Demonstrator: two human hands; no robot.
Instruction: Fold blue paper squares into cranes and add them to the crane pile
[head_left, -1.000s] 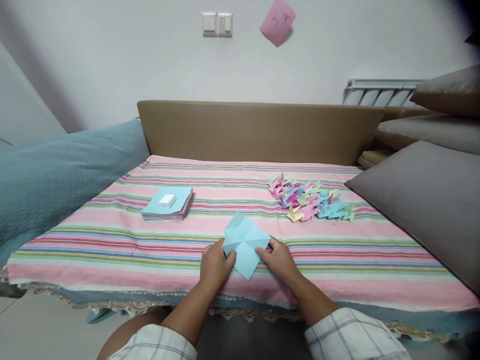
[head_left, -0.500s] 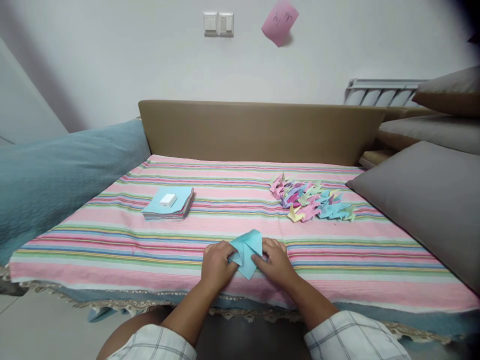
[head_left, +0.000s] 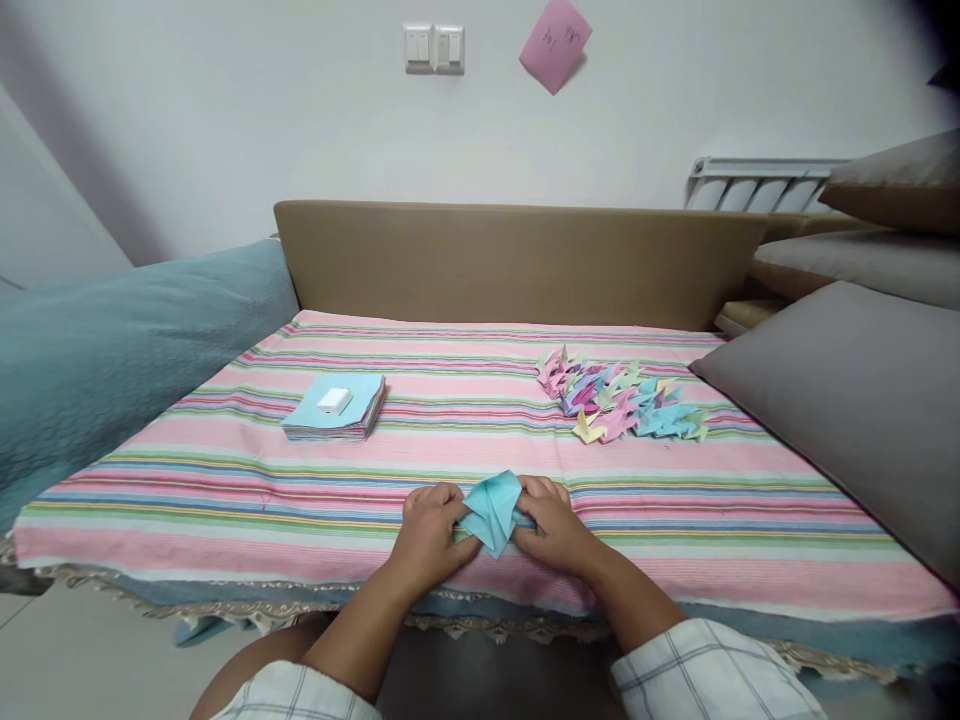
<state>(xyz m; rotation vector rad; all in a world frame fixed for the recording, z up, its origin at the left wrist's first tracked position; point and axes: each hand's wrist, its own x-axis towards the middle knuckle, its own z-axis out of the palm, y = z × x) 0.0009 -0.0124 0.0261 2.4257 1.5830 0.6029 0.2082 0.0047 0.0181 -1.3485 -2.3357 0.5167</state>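
A light blue sheet of paper (head_left: pixel 493 510), folded into a small diamond shape, lies near the front edge of the striped cloth (head_left: pixel 225 480). My left hand (head_left: pixel 430 530) pinches its left side with fingers closed. My right hand (head_left: pixel 553 525) pinches its right side the same way. Both hands rest on the cloth and press the paper together between them.
A stack of coloured paper squares (head_left: pixel 335 408) with a small white block (head_left: pixel 334 401) on top lies at the left. A heap of several folded paper cranes (head_left: pixel 619 398) lies at the right. Grey cushions (head_left: pixel 840 390) sit at the right, a blue cushion (head_left: pixel 112 350) at the left.
The open creased blue square has been collapsed into a small folded diamond. Both hands have moved closer together around it.
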